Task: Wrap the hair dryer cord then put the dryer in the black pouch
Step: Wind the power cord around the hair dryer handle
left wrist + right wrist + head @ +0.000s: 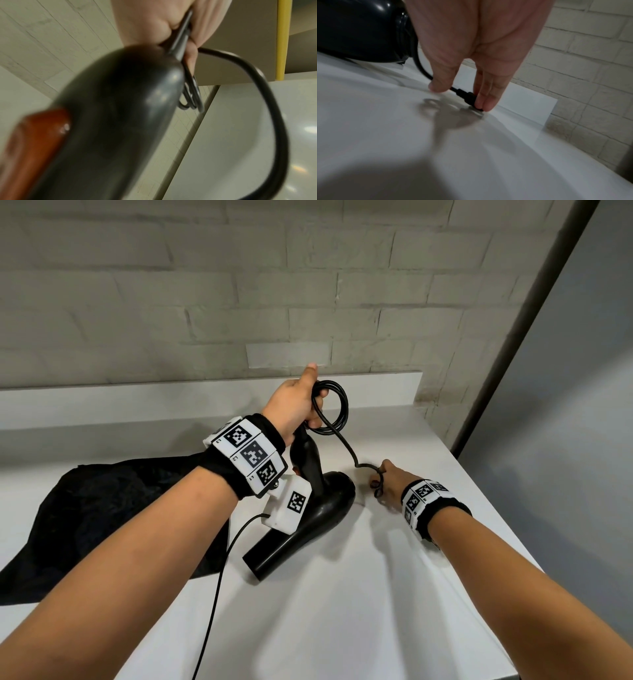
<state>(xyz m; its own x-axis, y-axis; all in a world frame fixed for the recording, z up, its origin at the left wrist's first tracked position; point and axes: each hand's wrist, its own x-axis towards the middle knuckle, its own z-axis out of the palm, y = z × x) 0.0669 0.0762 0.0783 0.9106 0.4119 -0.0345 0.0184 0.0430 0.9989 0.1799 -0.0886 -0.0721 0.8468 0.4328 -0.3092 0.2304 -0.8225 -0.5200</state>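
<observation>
My left hand (308, 405) grips the top of the black hair dryer's (322, 501) handle together with a few loops of its black cord (337, 405). The dryer stands tilted, nozzle down on the white counter (342, 611). In the left wrist view the handle (120, 121) fills the frame, with a red switch (39, 135) and the cord (274, 108) arcing right. The cord runs down to my right hand (378, 477), low on the counter right of the dryer. There the thumb (440, 81) and fingertips (486, 100) pinch the plug (467, 97). The black pouch (113, 508) lies crumpled at the left.
A low white ledge (205, 398) and a pale brick wall (239, 285) close off the back. The counter's right edge (496, 508) drops off beside a grey wall. A thin black cable (219, 594) hangs from my left wrist's camera.
</observation>
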